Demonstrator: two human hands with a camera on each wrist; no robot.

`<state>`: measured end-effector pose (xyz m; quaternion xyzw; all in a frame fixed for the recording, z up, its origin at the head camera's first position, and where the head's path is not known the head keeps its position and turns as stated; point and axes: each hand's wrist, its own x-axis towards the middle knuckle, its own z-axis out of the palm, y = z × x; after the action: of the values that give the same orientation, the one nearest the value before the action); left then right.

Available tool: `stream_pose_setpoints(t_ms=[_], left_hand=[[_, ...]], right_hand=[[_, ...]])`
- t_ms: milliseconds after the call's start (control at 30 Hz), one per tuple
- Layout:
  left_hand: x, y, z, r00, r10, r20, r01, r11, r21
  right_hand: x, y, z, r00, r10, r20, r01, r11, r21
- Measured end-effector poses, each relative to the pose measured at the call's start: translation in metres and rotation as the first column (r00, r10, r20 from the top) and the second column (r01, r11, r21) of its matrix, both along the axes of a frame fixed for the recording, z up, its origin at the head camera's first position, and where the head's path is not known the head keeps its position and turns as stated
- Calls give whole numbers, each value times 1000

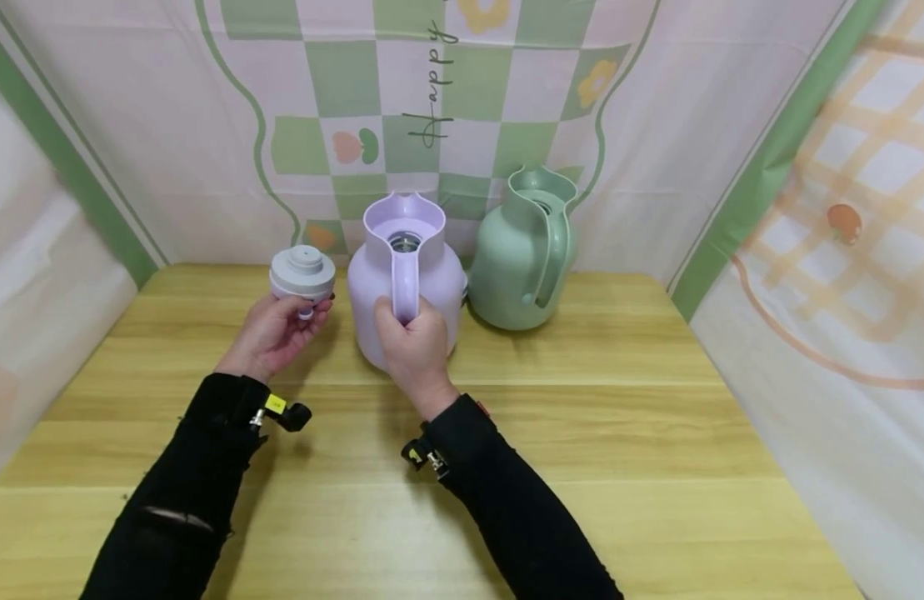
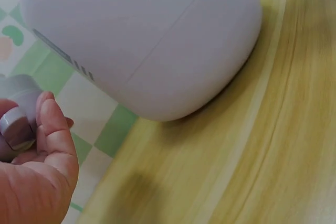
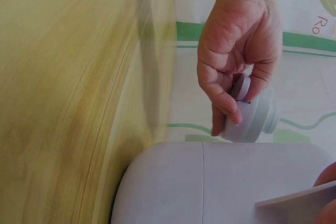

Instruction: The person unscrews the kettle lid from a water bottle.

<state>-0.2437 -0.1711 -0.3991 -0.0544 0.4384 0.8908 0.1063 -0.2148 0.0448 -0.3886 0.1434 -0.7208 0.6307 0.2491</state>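
Observation:
A lilac thermos jug (image 1: pixel 367 312) stands upright on the wooden table, its mouth uncovered and a metallic ring showing inside the neck. My right hand (image 1: pixel 418 350) grips the lower part of its handle (image 1: pixel 406 279), thumb on the near side. To the jug's left, my left hand (image 1: pixel 274 340) pinches a grey and lilac stopper lid (image 1: pixel 304 271) above the table, with the wide stepped face up. A small lilac tab (image 3: pixel 241 87) on the lid sits between thumb and fingers in the right wrist view. Only part of the lid (image 2: pixel 18 90) shows in the left wrist view.
A green thermos jug (image 1: pixel 499 267) stands just right of and behind the lilac one, handle towards me. Behind the table (image 1: pixel 581 450) hangs a checked cloth (image 1: pixel 345 79) close to its back edge. More cloth (image 1: pixel 844 333) hangs along both sides.

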Motion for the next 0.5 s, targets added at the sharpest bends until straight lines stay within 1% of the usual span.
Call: stream_pose_setpoints(t_ms=[100, 200, 367, 433, 500], left_hand=[[0, -3, -2, 999, 17, 51, -16, 1000, -9], [-1, -6, -4, 995, 35, 94, -31, 999, -43], [-6, -10, -10, 989, 65, 134, -42, 985, -165], [-8, -11, -12, 987, 77, 142, -45, 976, -215], [-10, -13, -14, 987, 87, 136, -48, 962, -268]], right_hand=[[-2, -3, 1, 1000, -1, 8, 1, 1000, 6], [-5, -7, 1, 1000, 1, 10, -1, 1000, 7], [-10, -12, 1, 1000, 6, 3, -6, 1000, 12], [-12, -14, 1, 1000, 5, 2, -5, 1000, 14], [-14, -16, 0, 1000, -1, 3, 1, 1000, 16]])
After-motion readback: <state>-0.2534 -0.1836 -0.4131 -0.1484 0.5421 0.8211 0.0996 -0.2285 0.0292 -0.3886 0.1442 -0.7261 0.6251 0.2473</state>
